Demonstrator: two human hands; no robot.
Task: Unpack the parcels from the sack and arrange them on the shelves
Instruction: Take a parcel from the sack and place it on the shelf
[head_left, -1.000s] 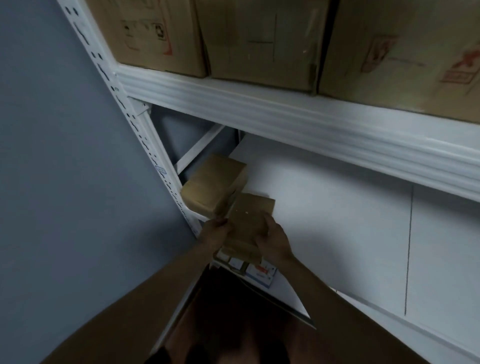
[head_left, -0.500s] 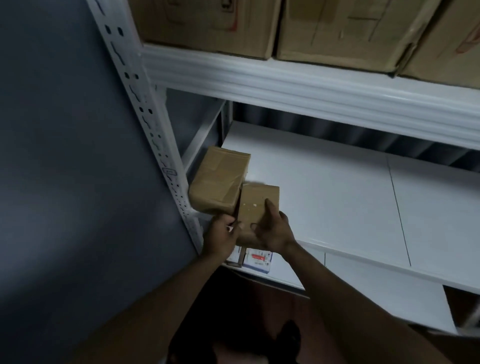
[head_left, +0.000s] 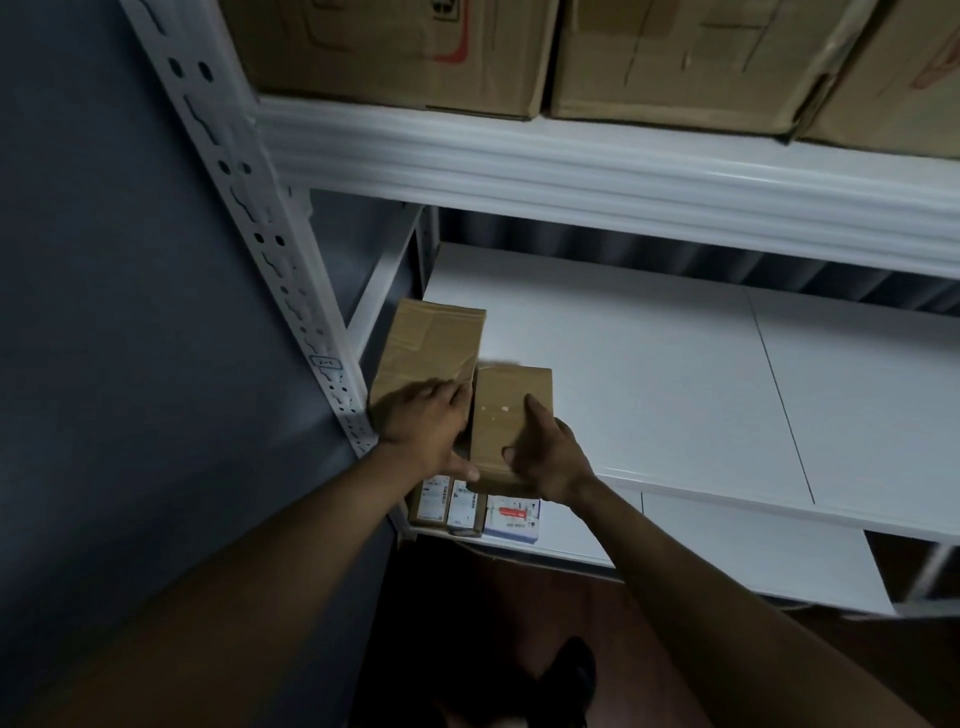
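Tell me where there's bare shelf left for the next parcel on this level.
The middle shelf is bare right of the smaller parcel under the right hand, out past the board seam. The left corner is crowded: the larger parcel under the left hand sits by the upright post. The lower shelf's left end holds labelled boxes.
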